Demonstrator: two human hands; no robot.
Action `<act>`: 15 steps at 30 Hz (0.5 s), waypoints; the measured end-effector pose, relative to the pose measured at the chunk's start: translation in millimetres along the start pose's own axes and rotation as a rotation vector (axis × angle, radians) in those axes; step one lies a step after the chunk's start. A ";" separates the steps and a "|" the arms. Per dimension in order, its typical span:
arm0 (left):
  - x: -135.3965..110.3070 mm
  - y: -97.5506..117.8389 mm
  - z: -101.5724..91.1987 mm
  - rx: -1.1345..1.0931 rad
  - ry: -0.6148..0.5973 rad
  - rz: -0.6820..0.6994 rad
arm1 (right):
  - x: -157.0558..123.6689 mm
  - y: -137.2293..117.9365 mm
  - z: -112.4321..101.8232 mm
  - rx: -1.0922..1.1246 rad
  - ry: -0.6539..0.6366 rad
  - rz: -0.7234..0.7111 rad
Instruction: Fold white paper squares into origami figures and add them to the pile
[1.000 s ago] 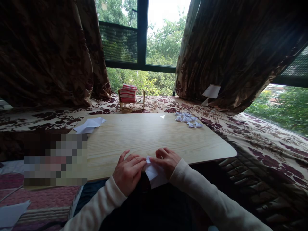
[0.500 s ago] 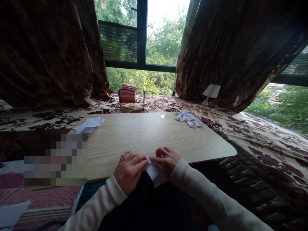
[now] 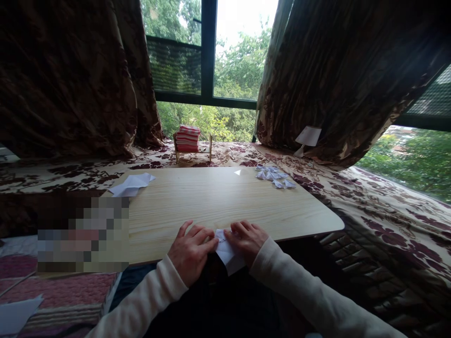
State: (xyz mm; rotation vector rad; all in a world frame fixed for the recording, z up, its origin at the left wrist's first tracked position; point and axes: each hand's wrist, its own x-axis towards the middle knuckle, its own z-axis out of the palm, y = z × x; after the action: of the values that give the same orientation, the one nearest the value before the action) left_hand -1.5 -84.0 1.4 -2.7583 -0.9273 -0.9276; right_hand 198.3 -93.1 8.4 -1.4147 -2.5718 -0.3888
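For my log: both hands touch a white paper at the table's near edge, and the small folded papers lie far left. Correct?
Wrong side: the head view shows the small folded papers at the table's far right. Left hand, right hand and white paper are as described.

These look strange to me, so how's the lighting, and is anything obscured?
Head view: daylight whitens sky beyond the window, leaving the curtains dark; the table brightens toward the window; the held paper looks pale; a pixelated patch hides part of the lower left.

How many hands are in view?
2: cream-sleeved left hand at the left edge of the folded white paper; cream-sleeved right hand over its right side. The pixelated patch may hide others.
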 end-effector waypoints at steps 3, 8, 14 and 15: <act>2.2 3.2 -1.4 0.002 -0.008 -0.004 | 1.4 11.5 -4.0 0.079 -0.038 -0.007; 2.8 6.3 -2.6 0.015 -0.005 -0.013 | 1.3 9.2 -3.3 0.047 -0.031 -0.032; -6.4 5.4 4.5 0.042 0.080 0.000 | 4.7 8.8 -4.6 0.114 -0.085 0.046; -8.0 5.5 7.3 0.044 0.126 0.002 | 7.8 11.5 -6.3 0.177 -0.091 0.048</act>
State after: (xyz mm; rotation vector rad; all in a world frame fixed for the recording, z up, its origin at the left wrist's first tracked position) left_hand 0.5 -90.7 -8.6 -2.6284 -0.9130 -1.0538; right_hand 204.1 -83.0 18.2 -1.4581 -2.5632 -0.0887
